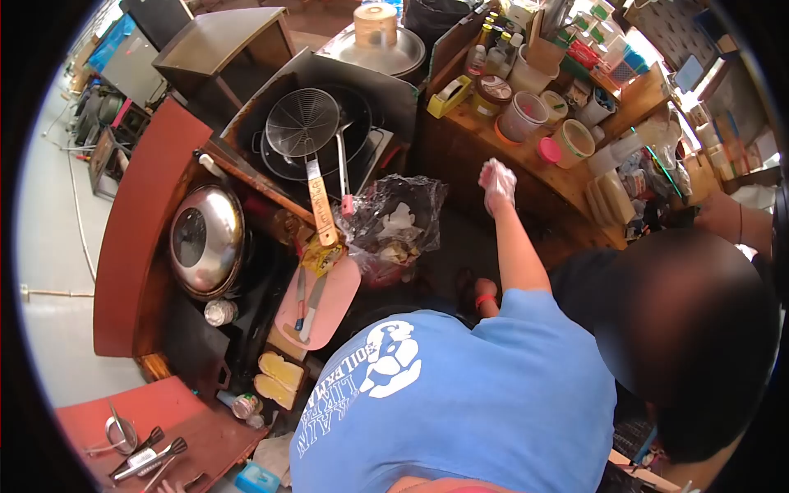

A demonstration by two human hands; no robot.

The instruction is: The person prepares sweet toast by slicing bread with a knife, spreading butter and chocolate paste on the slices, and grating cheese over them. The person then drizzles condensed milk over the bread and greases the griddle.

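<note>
My right hand [498,187], in a thin clear plastic glove, reaches forward from the blue sleeve. Its fingers look curled in, and what they hold, if anything, is hidden. Nearest to it is the wooden counter [460,127], whose front edge lies just beyond, with a clear tub [523,115] and a pink-lidded jar [549,149] on top. My left hand is out of view. To the left of the right hand, a clear plastic bag [403,218] lies crumpled with pale bits inside. Below the right forearm shows a red band [486,298] on skin; whose it is I cannot tell.
A wire skimmer [302,123] rests over a black wok. Two knives lie on a pink cutting board [329,300], near bread slices [279,380]. A domed metal lid [208,241] stands at the left. Close on my right is another person [567,275] in dark clothes.
</note>
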